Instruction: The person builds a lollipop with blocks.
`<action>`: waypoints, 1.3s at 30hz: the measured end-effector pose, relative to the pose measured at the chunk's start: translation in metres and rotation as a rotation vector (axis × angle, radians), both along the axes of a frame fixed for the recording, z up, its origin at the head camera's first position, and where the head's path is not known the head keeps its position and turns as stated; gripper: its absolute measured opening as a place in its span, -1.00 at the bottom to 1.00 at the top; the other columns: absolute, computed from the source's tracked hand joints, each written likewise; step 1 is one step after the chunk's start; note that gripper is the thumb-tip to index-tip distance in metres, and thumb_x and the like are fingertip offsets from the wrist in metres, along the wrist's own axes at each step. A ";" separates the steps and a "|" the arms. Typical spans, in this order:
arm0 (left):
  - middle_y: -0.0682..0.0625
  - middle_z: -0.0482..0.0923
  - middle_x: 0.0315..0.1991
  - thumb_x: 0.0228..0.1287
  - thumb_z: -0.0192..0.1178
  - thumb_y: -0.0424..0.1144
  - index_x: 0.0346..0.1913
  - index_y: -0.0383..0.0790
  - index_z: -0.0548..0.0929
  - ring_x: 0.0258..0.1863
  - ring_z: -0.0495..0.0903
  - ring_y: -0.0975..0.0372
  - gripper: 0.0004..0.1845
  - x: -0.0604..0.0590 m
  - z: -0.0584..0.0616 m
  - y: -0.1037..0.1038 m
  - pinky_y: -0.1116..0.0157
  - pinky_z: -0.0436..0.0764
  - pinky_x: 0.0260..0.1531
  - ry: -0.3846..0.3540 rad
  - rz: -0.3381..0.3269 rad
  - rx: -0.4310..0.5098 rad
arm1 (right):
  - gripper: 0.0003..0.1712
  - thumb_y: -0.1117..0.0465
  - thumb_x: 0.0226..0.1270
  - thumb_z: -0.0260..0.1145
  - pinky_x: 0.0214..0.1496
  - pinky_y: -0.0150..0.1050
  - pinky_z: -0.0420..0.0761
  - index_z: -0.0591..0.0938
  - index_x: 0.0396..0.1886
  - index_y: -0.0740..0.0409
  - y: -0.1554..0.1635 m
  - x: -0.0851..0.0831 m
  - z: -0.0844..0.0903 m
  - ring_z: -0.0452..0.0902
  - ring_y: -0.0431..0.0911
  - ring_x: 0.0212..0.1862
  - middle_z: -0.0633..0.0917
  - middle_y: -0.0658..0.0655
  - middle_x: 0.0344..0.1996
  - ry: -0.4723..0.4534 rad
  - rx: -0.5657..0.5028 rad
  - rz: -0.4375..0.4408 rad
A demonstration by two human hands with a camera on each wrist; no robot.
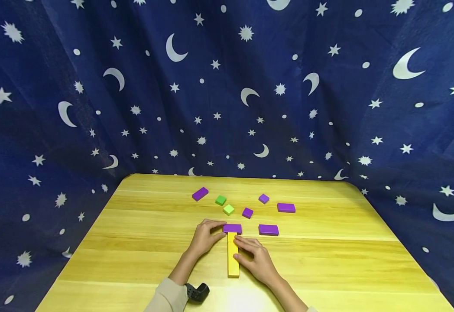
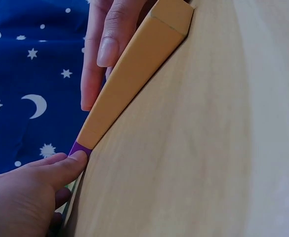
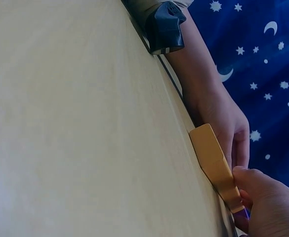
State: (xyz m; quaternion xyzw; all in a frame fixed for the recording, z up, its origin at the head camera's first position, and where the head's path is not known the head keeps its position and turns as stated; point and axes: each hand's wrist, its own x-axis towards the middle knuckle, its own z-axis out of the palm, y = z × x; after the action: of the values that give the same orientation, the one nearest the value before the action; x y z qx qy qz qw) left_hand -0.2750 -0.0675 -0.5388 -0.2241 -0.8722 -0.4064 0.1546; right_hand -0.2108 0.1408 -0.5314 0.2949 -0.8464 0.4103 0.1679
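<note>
A long yellow block (image 1: 232,262) lies flat on the wooden table, pointing away from the person. Its far end meets the middle of a purple rectangular block (image 1: 232,228) laid crosswise, so the two form a T. My left hand (image 1: 204,237) pinches the left end of that purple block, index finger at the far edge and thumb at the near one. Along the yellow block's right side, my right hand (image 1: 259,263) touches it with extended fingertips and thumb. The right wrist view shows the thumb (image 3: 253,180) against the yellow block (image 3: 214,160).
Behind the T lie a dark green block (image 1: 221,200), a light green block (image 1: 228,209) and two small purple blocks (image 1: 248,212). More purple rectangles lie at the back left (image 1: 200,194) and right (image 1: 268,230). A black device (image 1: 198,293) sits at the left wrist.
</note>
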 end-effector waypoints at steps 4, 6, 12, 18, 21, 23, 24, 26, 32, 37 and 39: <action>-0.01 0.63 -0.09 0.05 0.36 -0.19 0.00 -0.17 0.65 -0.12 0.52 0.17 -0.60 -0.001 0.001 0.001 0.17 0.53 -0.10 -0.013 -0.009 0.017 | -0.54 0.14 0.12 0.38 0.07 -0.11 0.50 0.62 0.03 0.21 0.001 -0.001 0.000 0.46 -0.10 0.06 0.57 0.05 0.08 0.011 -0.006 -0.003; -0.05 0.61 -0.06 0.05 0.36 -0.19 0.04 -0.21 0.62 -0.10 0.53 0.14 -0.55 -0.002 0.002 0.001 0.15 0.53 -0.09 -0.025 -0.019 0.028 | -0.54 0.15 0.12 0.39 0.07 -0.11 0.49 0.62 0.02 0.21 0.002 -0.001 0.000 0.46 -0.10 0.06 0.58 0.06 0.08 0.018 -0.012 -0.005; -0.14 0.56 -0.05 0.03 0.38 -0.30 0.15 -0.31 0.50 -0.19 0.57 0.13 -0.44 -0.006 0.012 -0.004 0.26 0.59 -0.23 -0.154 -0.069 0.090 | -0.56 0.14 0.13 0.38 0.09 -0.11 0.48 0.62 0.03 0.18 0.003 0.000 0.002 0.45 -0.13 0.06 0.57 0.02 0.09 0.023 -0.038 -0.018; -0.18 0.58 -0.12 0.16 0.26 -0.37 0.10 -0.35 0.53 -0.23 0.58 0.14 -0.58 -0.017 0.033 -0.005 0.35 0.59 -0.32 -0.231 0.009 0.139 | -0.57 0.14 0.16 0.36 0.12 -0.17 0.45 0.62 0.02 0.20 0.003 0.000 0.003 0.44 -0.14 0.07 0.57 0.04 0.09 0.006 -0.053 -0.014; -0.20 0.61 -0.17 0.16 0.26 -0.35 0.00 -0.39 0.60 -0.28 0.60 0.12 -0.67 -0.027 0.037 0.003 0.30 0.61 -0.33 -0.170 0.075 0.135 | -0.57 0.17 0.14 0.37 0.11 -0.19 0.46 0.62 0.01 0.22 0.003 0.000 0.002 0.44 -0.11 0.07 0.58 0.08 0.08 0.023 -0.050 -0.011; -0.21 0.63 -0.19 0.14 0.28 -0.34 -0.04 -0.41 0.62 -0.29 0.61 0.09 -0.68 -0.034 0.038 0.008 0.25 0.62 -0.31 -0.138 0.104 0.119 | -0.58 0.19 0.14 0.37 0.10 -0.19 0.46 0.62 0.01 0.23 0.002 0.000 0.001 0.45 -0.10 0.06 0.58 0.09 0.07 0.026 -0.049 -0.011; -0.21 0.63 -0.19 0.12 0.30 -0.33 -0.06 -0.42 0.63 -0.30 0.62 0.08 -0.68 -0.037 0.038 0.010 0.23 0.63 -0.31 -0.125 0.113 0.106 | -0.57 0.18 0.14 0.37 0.10 -0.19 0.46 0.62 0.01 0.22 0.002 0.000 0.001 0.45 -0.10 0.06 0.58 0.08 0.07 0.019 -0.050 -0.011; -0.20 0.63 -0.20 0.09 0.33 -0.30 -0.08 -0.42 0.63 -0.28 0.62 0.06 -0.66 -0.044 0.037 0.014 0.19 0.62 -0.28 -0.117 0.136 0.059 | -0.57 0.17 0.15 0.37 0.10 -0.17 0.47 0.62 0.02 0.22 0.002 0.000 0.001 0.45 -0.11 0.07 0.58 0.08 0.07 0.008 -0.046 -0.008; -0.17 0.62 -0.25 -0.03 0.42 -0.19 -0.14 -0.38 0.66 -0.23 0.60 0.05 -0.60 -0.053 0.036 0.021 0.16 0.58 -0.19 -0.154 0.179 -0.087 | -0.58 0.14 0.18 0.34 0.10 -0.14 0.48 0.62 0.03 0.21 0.002 0.000 0.000 0.44 -0.11 0.08 0.58 0.06 0.07 0.001 -0.022 -0.004; -0.13 0.59 -0.32 -0.10 0.47 -0.20 -0.21 -0.38 0.67 -0.30 0.58 0.08 -0.61 -0.056 0.032 0.027 0.23 0.59 -0.30 -0.143 0.182 -0.086 | -0.58 0.17 0.15 0.37 0.09 -0.13 0.48 0.62 0.01 0.21 0.002 0.000 0.000 0.45 -0.11 0.07 0.59 0.07 0.06 0.022 -0.031 -0.010; -0.10 0.57 -0.35 -0.13 0.48 -0.20 -0.23 -0.37 0.67 -0.34 0.57 0.12 -0.61 -0.056 0.030 0.030 0.26 0.58 -0.35 -0.134 0.189 -0.082 | -0.58 0.18 0.13 0.37 0.09 -0.14 0.48 0.63 0.01 0.20 0.002 0.001 0.000 0.46 -0.11 0.07 0.59 0.07 0.06 0.024 -0.033 -0.010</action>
State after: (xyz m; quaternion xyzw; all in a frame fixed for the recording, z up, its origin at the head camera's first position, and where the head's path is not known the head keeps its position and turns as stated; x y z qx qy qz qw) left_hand -0.3312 -0.0377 -0.5085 -0.1193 -0.9137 -0.3680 0.1243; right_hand -0.2103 0.1426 -0.5317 0.2928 -0.8390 0.4198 0.1850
